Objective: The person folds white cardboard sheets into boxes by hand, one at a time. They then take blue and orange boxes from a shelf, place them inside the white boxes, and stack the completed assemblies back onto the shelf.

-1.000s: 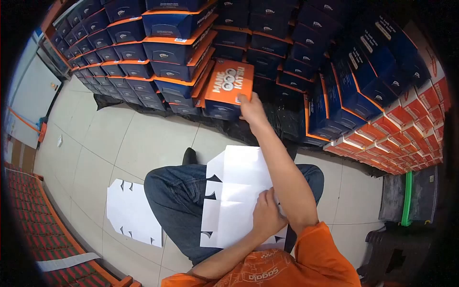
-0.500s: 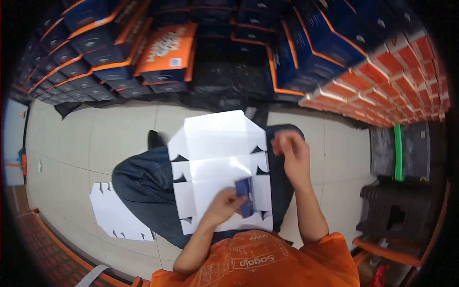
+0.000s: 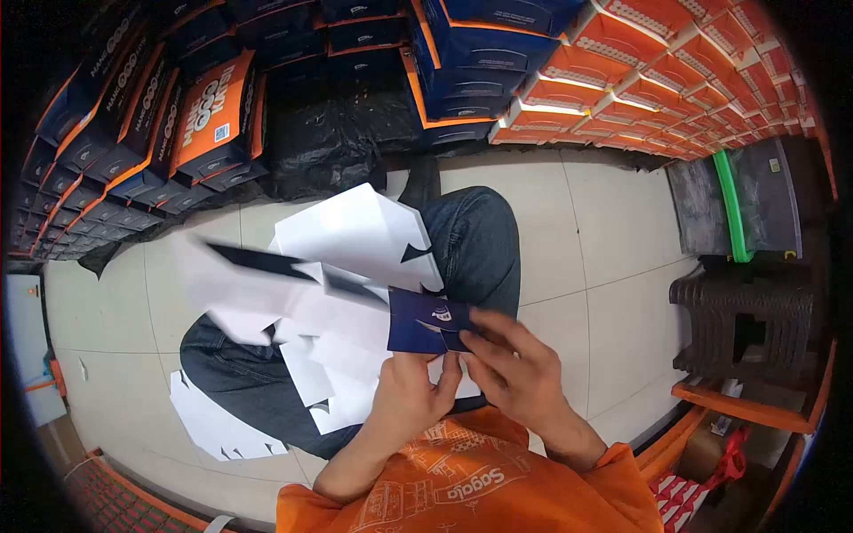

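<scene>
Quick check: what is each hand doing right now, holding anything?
Left hand: closed on the near edge of the flat white box blank on the lap.
Right hand: fingers pinching the blank's folded-up dark blue flap.

The flat cardboard box blank (image 3: 346, 284) in the middle of the frame is white on its inner face, and its folded flap (image 3: 426, 322) is dark navy blue with a small white logo. The stacked cartons (image 3: 213, 120) in the upper left are navy blue with orange tops and white letters. The trousers (image 3: 471, 240) are dark blue denim. The shirt (image 3: 462, 484) at the bottom is orange with pale line print. The floor tiles (image 3: 604, 240) are light grey-beige.
</scene>
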A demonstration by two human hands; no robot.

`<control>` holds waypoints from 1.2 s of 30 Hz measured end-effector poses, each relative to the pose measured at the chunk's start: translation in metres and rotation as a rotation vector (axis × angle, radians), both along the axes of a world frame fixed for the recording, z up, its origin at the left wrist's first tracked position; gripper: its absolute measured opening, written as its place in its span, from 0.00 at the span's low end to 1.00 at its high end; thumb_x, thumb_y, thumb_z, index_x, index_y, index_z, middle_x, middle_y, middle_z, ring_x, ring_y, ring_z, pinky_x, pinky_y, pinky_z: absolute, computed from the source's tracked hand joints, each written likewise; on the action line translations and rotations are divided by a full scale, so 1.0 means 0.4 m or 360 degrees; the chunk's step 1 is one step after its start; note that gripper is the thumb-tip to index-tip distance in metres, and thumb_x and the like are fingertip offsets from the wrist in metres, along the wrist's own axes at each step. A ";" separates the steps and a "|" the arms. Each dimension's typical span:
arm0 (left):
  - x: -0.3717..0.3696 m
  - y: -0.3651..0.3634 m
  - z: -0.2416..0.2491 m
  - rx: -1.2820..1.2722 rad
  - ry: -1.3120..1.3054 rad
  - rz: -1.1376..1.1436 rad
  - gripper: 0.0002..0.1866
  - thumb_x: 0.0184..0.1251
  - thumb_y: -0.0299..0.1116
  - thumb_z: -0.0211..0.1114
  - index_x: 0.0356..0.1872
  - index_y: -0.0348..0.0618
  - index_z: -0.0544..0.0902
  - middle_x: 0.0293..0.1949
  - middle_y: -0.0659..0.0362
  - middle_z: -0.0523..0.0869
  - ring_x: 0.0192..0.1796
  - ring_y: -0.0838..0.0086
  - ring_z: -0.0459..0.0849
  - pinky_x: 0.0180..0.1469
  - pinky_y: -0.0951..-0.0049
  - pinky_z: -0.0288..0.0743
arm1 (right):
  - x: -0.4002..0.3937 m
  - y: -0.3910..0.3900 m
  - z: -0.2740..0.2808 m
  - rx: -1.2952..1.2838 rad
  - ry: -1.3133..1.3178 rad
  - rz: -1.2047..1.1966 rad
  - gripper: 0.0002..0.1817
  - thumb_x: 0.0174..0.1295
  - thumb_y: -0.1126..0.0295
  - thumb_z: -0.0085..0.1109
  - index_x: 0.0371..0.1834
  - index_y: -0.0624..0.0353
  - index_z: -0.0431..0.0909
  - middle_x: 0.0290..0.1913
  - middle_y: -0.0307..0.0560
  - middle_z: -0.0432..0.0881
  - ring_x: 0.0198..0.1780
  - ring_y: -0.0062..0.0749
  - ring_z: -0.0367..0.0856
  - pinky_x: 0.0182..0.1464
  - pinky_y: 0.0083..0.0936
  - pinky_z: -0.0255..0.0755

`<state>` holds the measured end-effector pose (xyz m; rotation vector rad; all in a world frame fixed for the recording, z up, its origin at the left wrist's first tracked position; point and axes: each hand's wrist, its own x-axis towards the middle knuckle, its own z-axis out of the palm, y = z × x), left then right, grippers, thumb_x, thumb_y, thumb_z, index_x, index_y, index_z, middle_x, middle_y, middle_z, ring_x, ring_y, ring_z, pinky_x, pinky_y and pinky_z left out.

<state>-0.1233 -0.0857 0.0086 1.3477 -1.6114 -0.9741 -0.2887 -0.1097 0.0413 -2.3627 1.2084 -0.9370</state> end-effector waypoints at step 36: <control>0.334 0.063 0.079 0.0454 0.0288 -0.0549 0.15 0.57 0.35 0.74 0.41 0.35 0.85 0.28 0.50 0.86 0.30 0.63 0.87 0.34 0.70 0.78 | 0.167 -0.148 0.056 0.0745 -0.0812 0.0692 0.23 0.39 0.58 0.81 0.38 0.54 0.83 0.45 0.44 0.78 0.55 0.48 0.74 0.62 0.50 0.62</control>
